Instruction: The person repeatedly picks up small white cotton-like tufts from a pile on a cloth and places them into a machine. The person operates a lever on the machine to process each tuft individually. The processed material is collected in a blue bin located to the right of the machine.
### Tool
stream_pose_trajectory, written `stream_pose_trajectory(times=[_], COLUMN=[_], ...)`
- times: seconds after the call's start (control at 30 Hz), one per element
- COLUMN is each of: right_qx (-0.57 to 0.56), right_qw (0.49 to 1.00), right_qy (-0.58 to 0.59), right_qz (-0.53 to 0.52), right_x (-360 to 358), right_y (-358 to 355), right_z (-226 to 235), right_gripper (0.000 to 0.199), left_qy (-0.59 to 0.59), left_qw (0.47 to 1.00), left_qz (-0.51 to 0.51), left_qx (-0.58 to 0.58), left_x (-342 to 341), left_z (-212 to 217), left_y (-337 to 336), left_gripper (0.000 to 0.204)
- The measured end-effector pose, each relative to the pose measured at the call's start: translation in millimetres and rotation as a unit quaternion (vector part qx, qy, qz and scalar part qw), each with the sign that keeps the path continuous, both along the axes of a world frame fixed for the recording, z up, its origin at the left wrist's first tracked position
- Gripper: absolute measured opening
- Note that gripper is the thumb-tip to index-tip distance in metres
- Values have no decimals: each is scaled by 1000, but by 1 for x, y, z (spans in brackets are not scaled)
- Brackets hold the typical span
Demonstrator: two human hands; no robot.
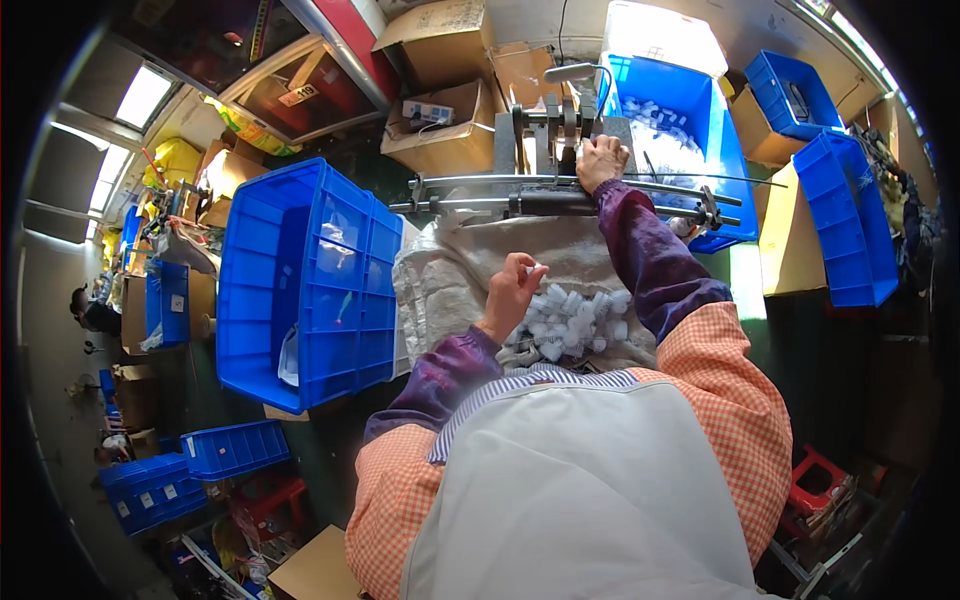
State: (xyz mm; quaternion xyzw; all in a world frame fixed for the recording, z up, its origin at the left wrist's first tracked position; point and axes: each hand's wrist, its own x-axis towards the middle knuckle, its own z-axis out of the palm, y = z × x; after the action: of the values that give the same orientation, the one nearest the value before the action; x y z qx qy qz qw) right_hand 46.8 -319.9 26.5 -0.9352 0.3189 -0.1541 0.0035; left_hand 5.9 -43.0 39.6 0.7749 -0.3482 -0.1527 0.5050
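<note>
My left hand (511, 296) is closed in a pinch on a small white plastic piece (537, 269), just above the cloth on my lap. Below it lies a pile of small translucent white plastic pieces (572, 322). My right hand (603, 160) reaches forward to a small bench machine (548, 135) with metal shafts. Its fingers are curled against the machine's right side, and what they grip is hidden. Two horizontal metal rods (540, 204) run across the machine's front, between it and the grey-white cloth (470, 250).
Right of the machine stands a blue bin (735, 165) holding many white pieces. A large blue crate (345, 290) lies tipped on its side at my left. Cardboard boxes (445, 125) stand behind the machine. More blue crates (850, 220) are at the far right, and a thin rod (745, 179) sticks out rightward.
</note>
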Motion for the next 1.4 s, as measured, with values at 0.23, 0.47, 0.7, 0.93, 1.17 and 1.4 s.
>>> stream_pose_trajectory(times=[0.23, 0.47, 0.7, 0.93, 1.17, 1.4], right_qx=[41, 75, 19, 377, 396, -3], right_qw=[999, 997, 982, 884, 868, 993], right_qy=[7, -22, 184, 1, -87, -63], right_qz=[-1, -9, -46, 277, 287, 97], right_x=[-15, -37, -41, -98, -82, -26], right_y=[-18, -68, -95, -3, -1, -56], right_z=[0, -9, 39, 86, 50, 0], right_gripper=[26, 29, 24, 40, 23, 13], left_qy=[134, 208, 215, 101, 77, -251], left_qw=[987, 966, 964, 977, 995, 916], left_qz=[23, 0, -1, -8, -26, -213], left_qx=[-81, -153, -154, -188, -56, 228], left_x=[3, 8, 3, 6, 7, -23], left_z=[12, 11, 28, 33, 30, -43], left_y=[1, -7, -26, -52, -44, -6], left_gripper=[13, 10, 10, 14, 34, 26])
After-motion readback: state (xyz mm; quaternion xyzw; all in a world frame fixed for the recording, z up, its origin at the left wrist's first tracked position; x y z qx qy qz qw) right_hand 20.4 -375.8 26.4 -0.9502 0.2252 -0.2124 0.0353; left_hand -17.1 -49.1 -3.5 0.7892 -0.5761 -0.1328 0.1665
